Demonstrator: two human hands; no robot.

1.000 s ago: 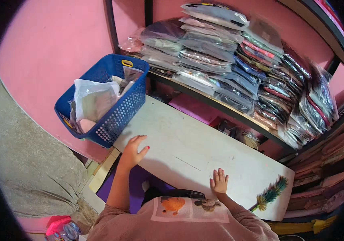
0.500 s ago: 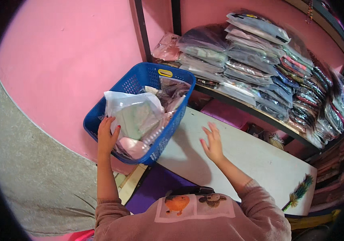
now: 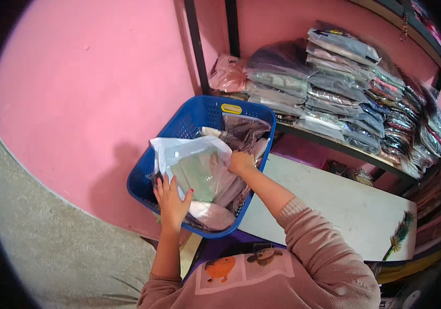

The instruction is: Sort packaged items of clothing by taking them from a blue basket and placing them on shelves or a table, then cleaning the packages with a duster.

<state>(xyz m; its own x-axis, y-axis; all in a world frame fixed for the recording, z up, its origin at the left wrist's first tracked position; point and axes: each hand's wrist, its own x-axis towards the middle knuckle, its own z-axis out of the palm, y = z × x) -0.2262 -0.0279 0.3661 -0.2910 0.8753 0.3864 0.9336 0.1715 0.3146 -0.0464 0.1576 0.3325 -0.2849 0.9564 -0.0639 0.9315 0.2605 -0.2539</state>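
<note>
A blue plastic laundry basket (image 3: 140, 177) with a yellow-rimmed handle hole stands in front of me. On top inside it lies a clear and white plastic bag (image 3: 197, 172) with a folded pale green garment in it. My left hand (image 3: 173, 203) rests with fingers spread on the bag's near left edge. At the bag's right edge, my right hand (image 3: 242, 164) is closed on the plastic, its fingertips mostly hidden. Below the bag sits a pale pink bundle (image 3: 211, 215) in plastic. Darker bagged clothes (image 3: 246, 129) fill the basket's far right corner.
Beyond the basket, a black-framed shelf (image 3: 344, 139) carries stacks of bagged clothes (image 3: 334, 87). A white tabletop (image 3: 313, 206) lies to the right, with a feathery green spray (image 3: 400, 234) at its far right end. A pink wall (image 3: 86, 103) rises on the left.
My right hand has moved left from above the white tabletop and closed at the bag's right edge. My left hand now lies on the bag's near side. The view has shifted slightly.
</note>
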